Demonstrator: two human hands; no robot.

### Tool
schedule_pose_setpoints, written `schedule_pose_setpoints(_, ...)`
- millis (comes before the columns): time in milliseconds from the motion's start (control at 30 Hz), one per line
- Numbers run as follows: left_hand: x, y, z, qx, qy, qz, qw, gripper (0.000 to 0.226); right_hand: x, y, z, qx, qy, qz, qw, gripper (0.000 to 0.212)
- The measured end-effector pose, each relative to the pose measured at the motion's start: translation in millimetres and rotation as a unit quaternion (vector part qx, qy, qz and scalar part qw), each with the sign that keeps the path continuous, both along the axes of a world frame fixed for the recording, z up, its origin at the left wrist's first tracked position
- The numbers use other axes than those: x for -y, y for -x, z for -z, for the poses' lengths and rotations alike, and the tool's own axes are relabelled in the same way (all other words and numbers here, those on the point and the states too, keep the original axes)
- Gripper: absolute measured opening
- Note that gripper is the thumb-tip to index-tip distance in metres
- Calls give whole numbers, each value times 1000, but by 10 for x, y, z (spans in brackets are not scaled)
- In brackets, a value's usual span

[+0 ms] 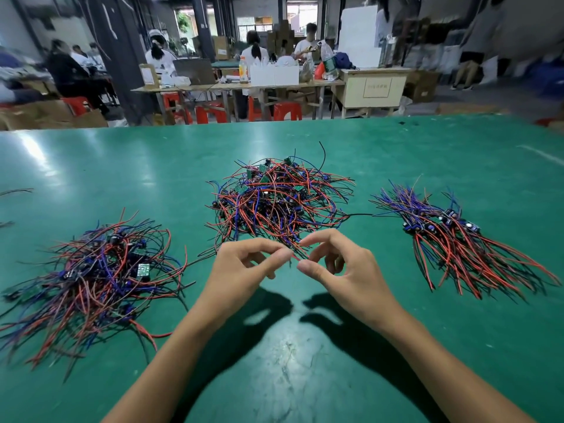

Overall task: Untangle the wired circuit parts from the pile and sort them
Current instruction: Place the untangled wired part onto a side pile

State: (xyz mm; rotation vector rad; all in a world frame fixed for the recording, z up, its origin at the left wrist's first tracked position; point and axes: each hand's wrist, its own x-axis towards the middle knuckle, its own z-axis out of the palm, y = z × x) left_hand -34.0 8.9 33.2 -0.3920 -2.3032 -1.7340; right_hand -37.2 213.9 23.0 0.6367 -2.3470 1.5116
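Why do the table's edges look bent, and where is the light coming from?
Head view: the wide-angle lens bows the green table's far edge and smears the corners; overhead lighting leaves white glare at the table's left and throws dark shadows beneath the left hand and right hand; the people in the background look soft and blurred.

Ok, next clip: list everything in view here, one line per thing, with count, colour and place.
centre pile: one tangled heap, red, blue and black wires with green boards, mid-table.
left pile: one tangled heap, same colours, near left.
sorted bundle: one, wires lying roughly parallel, right.
table: one, green.
red stools: several, behind the table.
seated people: several, at far benches.
left hand: pinching a red wire.
right hand: pinching the same wire.
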Motion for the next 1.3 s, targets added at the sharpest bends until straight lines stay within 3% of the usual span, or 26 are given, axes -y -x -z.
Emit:
schedule_pose_setpoints(67,101,16,-104,36,-126,5,991,18,6,-6,2,-4,4,11,1000,19)
schedule_pose_setpoints(133,299,49,-220,82,-310,-2,947,18,-1,15,12,-6,19,35,999,17)
schedule_pose_setpoints(200,551,73,-284,106,-515,12,851,18,-18,58,51,2,22,64,998,20)
schedule_pose_setpoints(267,766,92,-288,80,-649,13,756,15,-37,111,119,18,-19,97,995,22)
schedule_pose_setpoints(333,872,112,-256,61,-687,-14,724,13,-65,169,197,26,-128,144,981,23)
schedule_pose_setpoints(433,873,148,-213,78,-680,-46,728,17,-74,223,241,51,-253,174,951,35)
schedule_pose_setpoints(500,809,168,-185,115,-646,-67,751,17,-47,243,226,53,-251,185,949,30)
schedule_pose_setpoints(567,716,177,-156,160,-568,-92,802,17,-23,251,227,35,-254,204,945,22)
schedule_pose_setpoints(667,527,187,-60,175,-307,-173,919,15,-29,226,230,9,-275,224,935,17)
schedule_pose_setpoints(767,390,211,88,62,-58,-218,972,12,-78,199,219,-1,-198,233,952,13)
schedule_pose_setpoints(867,314,213,192,-33,130,-219,966,18,-111,164,178,-64,-131,249,957,11)
schedule_pose_setpoints(967,187,153,194,-133,235,-166,949,33,-93,126,105,-141,-92,240,956,12)
schedule_pose_setpoints(1133,-68,50,153,-188,306,-55,932,48,-33,36,-5,-238,-2,203,950,14)
schedule_pose_setpoints(1300,-145,4,207,-191,275,-41,941,19,-53,-30,-149,-280,76,204,935,13)
